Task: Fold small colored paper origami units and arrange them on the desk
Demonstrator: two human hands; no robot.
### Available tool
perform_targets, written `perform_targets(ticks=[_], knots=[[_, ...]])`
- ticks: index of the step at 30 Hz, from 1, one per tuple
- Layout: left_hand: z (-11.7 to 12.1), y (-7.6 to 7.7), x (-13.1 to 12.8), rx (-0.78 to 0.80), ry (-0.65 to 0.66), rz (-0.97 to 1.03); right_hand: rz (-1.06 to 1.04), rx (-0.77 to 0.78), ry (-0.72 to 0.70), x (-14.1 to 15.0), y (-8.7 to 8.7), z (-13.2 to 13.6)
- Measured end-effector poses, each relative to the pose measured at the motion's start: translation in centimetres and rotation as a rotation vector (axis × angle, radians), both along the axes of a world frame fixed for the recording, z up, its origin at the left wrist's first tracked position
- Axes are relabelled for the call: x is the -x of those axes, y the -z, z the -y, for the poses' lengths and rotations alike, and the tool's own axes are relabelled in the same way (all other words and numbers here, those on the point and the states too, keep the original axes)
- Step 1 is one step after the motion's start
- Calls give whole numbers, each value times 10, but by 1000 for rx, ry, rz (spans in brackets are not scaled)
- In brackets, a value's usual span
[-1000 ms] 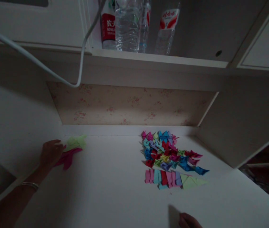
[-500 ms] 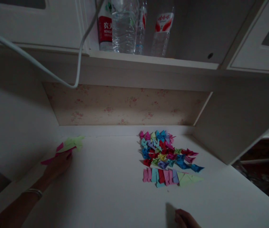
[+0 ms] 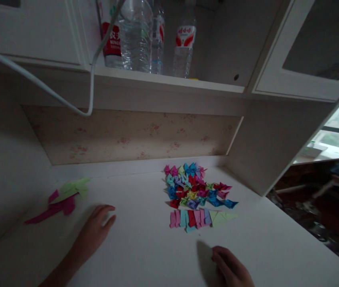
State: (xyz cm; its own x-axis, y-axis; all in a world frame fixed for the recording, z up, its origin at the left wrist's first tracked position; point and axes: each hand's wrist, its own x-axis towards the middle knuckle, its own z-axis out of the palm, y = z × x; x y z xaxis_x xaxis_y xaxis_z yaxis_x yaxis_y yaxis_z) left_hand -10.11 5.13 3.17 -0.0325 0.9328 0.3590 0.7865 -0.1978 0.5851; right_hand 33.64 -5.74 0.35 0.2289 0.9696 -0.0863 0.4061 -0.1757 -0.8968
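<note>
My left hand (image 3: 95,230) lies on the white desk (image 3: 145,255) with its fingers stretched out and nothing in it. To its left sit loose pink paper pieces (image 3: 56,207) and pale green paper pieces (image 3: 75,186). My right hand (image 3: 231,268) is at the bottom edge, fingers curled on the edge of a small pale paper sheet (image 3: 204,260) lying on the desk. A pile of small folded papers in many colours (image 3: 194,186) sits at the back middle. In front of it runs a row of folded strips (image 3: 191,218) ending in a green folded triangle (image 3: 222,217).
A shelf (image 3: 169,81) overhangs the desk and carries several water bottles (image 3: 135,36). A white cable (image 3: 89,79) hangs down from it at the left. A cabinet side panel (image 3: 272,143) closes the desk on the right; beyond it is a dark area and a window.
My left hand has let go of the pink and green papers and slid right, toward the desk's middle. My right hand has come further into view with the pale sheet.
</note>
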Motion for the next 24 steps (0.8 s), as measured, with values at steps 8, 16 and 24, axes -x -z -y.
perform_targets(ticks=[8, 16, 24], knots=[[44, -17, -176, 122, 389, 14, 756, -271, -30, -52, -11, -61], [17, 4, -241, 205, 359, -104, 978, -76, -390, -13, -3, -86], [28, 2, -224, 230, 270, -190, 884, -152, -551, 29, -35, -80]])
